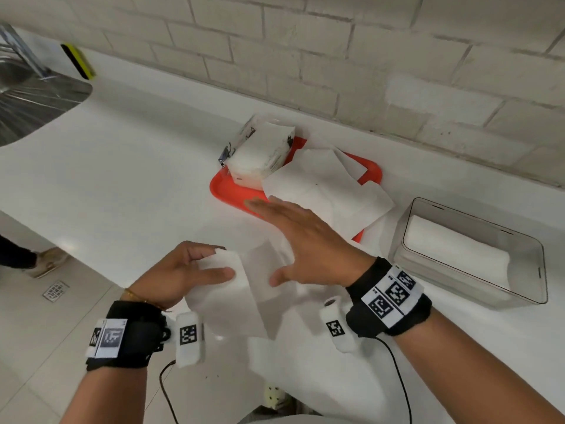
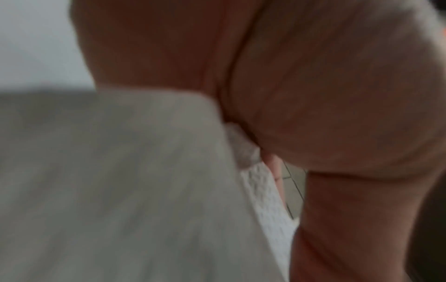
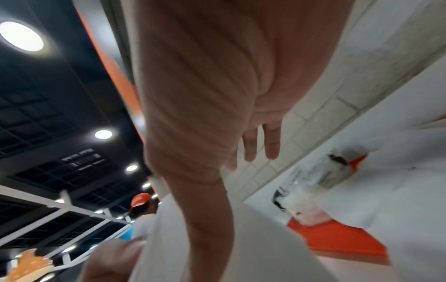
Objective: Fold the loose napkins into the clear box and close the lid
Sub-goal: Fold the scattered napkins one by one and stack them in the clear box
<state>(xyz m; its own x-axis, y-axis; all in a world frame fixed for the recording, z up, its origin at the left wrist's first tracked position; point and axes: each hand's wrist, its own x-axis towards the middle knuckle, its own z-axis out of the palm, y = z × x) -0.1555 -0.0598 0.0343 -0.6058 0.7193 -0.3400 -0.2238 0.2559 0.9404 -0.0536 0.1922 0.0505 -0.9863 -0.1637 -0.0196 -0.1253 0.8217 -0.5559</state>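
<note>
Low in the middle of the head view, the person's left hand (image 1: 183, 273) pinches the upper left corner of a white napkin (image 1: 226, 304), thumb on top and fingers curled under the edge. The sheet lies at the near edge of the white counter (image 1: 128, 166), its lower part hanging past the rim. In the left wrist view the same napkin (image 2: 120, 190) fills the lower left of the frame, blurred, tucked against the palm (image 2: 313, 95).

The right hand (image 1: 308, 243) is spread flat just right of centre, fingers straight and apart, gripping nothing; whether the palm touches the paper below I cannot tell. The right wrist view shows its fingers (image 3: 271, 141) stretched out straight toward the tiled wall.

Behind the hands, in the centre of the frame, a red tray (image 1: 232, 191) sits on the counter. A printed pack of napkins (image 1: 260, 151) stands on its far left part, and several loose napkins (image 1: 324, 191) lie over its right side, spilling onto the counter.

At the right edge of the head view the clear box (image 1: 470, 255) stands open, well apart from the hands, with a folded napkin stack (image 1: 455, 243) inside. No lid is on it.

In the upper left, part of a steel sink (image 1: 33, 99) shows, with a yellow and black sponge (image 1: 78, 61) beside it.
</note>
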